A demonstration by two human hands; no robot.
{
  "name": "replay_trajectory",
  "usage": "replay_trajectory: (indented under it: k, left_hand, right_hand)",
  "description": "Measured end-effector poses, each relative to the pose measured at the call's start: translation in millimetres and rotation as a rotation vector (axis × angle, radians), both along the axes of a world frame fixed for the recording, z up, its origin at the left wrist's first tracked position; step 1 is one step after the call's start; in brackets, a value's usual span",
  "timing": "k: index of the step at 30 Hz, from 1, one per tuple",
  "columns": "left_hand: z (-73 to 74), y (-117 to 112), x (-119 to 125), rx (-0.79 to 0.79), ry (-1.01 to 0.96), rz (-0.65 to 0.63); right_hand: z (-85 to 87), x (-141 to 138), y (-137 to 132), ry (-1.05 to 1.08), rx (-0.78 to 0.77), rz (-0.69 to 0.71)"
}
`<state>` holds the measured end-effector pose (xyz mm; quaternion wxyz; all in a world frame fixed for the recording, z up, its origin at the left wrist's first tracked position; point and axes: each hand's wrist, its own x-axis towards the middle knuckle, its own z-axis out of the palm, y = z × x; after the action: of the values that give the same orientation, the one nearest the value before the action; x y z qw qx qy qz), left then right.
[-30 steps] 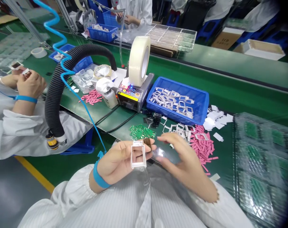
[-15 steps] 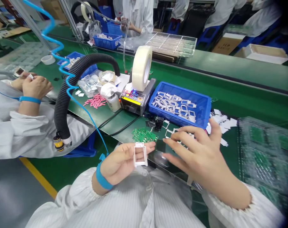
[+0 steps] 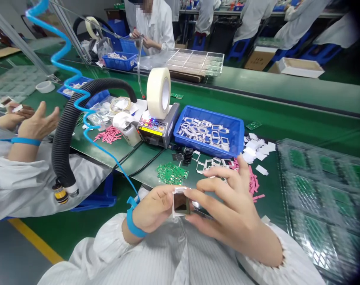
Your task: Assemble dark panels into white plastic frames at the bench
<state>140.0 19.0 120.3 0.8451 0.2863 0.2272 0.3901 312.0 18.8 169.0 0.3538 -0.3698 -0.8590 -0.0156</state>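
My left hand (image 3: pixel 152 209) grips a white plastic frame (image 3: pixel 176 194) in front of my chest. A dark square piece (image 3: pixel 181 202) fills its opening. My right hand (image 3: pixel 224 206) comes in from the right, its fingertips pinching the frame's right side. A blue wrist strap (image 3: pixel 135 223) circles my left wrist. Just beyond my hands lie green circuit boards (image 3: pixel 171 173) and loose white frames (image 3: pixel 208 164) on the green bench (image 3: pixel 144 158).
A blue tray (image 3: pixel 208 132) of white frames stands beyond my hands, beside a tape dispenser (image 3: pixel 158 130). Pink strips (image 3: pixel 252 182) lie to the right, next to a clear blister tray (image 3: pixel 322 198) of green boards. A co-worker's hands (image 3: pixel 25 118) are at the left, past a black corrugated hose (image 3: pixel 79 107).
My right hand has come back from above the loose frames to the white frame. The frame's opening now shows a dark square piece. The view has swung left and up.
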Motion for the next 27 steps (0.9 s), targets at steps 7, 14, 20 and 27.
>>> replay_trajectory:
  k: [7,14,20,27]
  left_hand:
    - [-15.2,-8,9,0.061,0.021,0.278]
    - [-36.7,-4,18,-0.321,-0.018,0.28]
    - [-41.0,2,14,-0.405,-0.123,0.134]
    - [-42.1,-4,17,-0.423,-0.084,0.063]
  right_hand:
    - [-11.5,-8,-9,0.037,-0.027,-0.101]
    - [-45.0,-15,-25,-0.139,-0.292,-0.154]
    - [-50.1,80,2,-0.209,-0.617,-0.758]
    - [-101.6,194,37,-0.182,-0.74,-1.273]
